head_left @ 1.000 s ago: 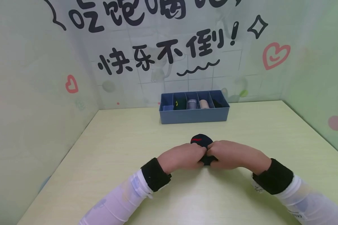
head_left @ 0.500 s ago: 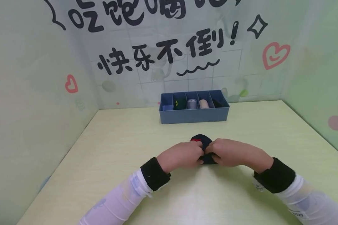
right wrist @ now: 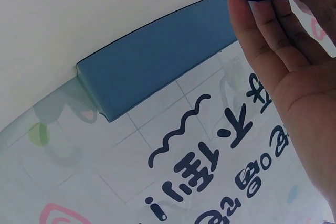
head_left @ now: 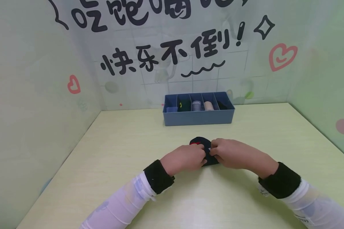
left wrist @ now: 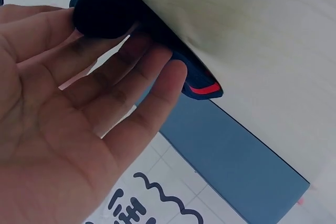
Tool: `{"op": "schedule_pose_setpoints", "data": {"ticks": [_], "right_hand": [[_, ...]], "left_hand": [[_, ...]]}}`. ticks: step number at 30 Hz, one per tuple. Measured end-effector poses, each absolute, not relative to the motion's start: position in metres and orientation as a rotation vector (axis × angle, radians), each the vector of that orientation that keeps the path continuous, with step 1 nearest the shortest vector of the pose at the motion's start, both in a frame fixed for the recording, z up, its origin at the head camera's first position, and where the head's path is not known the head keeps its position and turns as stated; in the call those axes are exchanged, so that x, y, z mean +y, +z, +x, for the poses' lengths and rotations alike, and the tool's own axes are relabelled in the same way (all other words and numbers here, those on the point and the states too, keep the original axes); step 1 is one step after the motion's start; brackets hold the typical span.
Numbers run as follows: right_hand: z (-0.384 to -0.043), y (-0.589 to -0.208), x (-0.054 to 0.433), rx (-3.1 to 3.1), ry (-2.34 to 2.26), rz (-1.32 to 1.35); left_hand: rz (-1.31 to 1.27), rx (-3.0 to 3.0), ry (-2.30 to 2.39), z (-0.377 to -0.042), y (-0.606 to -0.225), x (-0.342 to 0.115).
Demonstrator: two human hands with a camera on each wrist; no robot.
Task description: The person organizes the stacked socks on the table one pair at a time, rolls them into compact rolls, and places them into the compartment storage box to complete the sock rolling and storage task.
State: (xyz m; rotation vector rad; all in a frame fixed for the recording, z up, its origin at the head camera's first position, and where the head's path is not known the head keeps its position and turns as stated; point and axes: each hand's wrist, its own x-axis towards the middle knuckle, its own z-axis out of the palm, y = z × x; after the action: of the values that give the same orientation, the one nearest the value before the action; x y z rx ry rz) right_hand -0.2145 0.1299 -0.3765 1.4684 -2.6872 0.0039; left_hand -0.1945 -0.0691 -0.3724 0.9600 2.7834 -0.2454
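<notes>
A dark navy sock (head_left: 200, 139) with a red stripe lies on the table between both hands in the head view. Its near part is bunched into a thick roll (left wrist: 105, 11), seen end-on in the left wrist view; the flat far part carries the red stripe. My left hand (head_left: 186, 157) holds the sock from the left, its fingers bent along the roll. From the right, my right hand (head_left: 235, 154) pinches the sock at its near right edge. In the right wrist view the fingertips of that hand (right wrist: 294, 51) are at the dark fabric, with the thumb mostly hidden.
Behind the sock stands a blue divided box (head_left: 199, 118) against the back wall. Its compartments hold a dark green roll (head_left: 184, 105), a grey-blue roll (head_left: 196, 106), a pale pink roll (head_left: 208, 106) and a black item (head_left: 222, 105). Printed walls enclose the table's sides.
The right hand has shifted slightly up and away from the left hand, widening the gap between them. The sock has turned and moved a little left, while the left hand stays nearly in place.
</notes>
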Motion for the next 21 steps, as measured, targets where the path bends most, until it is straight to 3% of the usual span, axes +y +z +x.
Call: {"op": "schedule_pose_setpoints", "data": {"ticks": [21], "right_hand": [[-0.213, -0.3801, 0.1277, -2.707, -0.086, 1.447]], "left_hand": [[0.98, 2.764, -0.15, -0.2002, -0.3744, -0.0681]]}}
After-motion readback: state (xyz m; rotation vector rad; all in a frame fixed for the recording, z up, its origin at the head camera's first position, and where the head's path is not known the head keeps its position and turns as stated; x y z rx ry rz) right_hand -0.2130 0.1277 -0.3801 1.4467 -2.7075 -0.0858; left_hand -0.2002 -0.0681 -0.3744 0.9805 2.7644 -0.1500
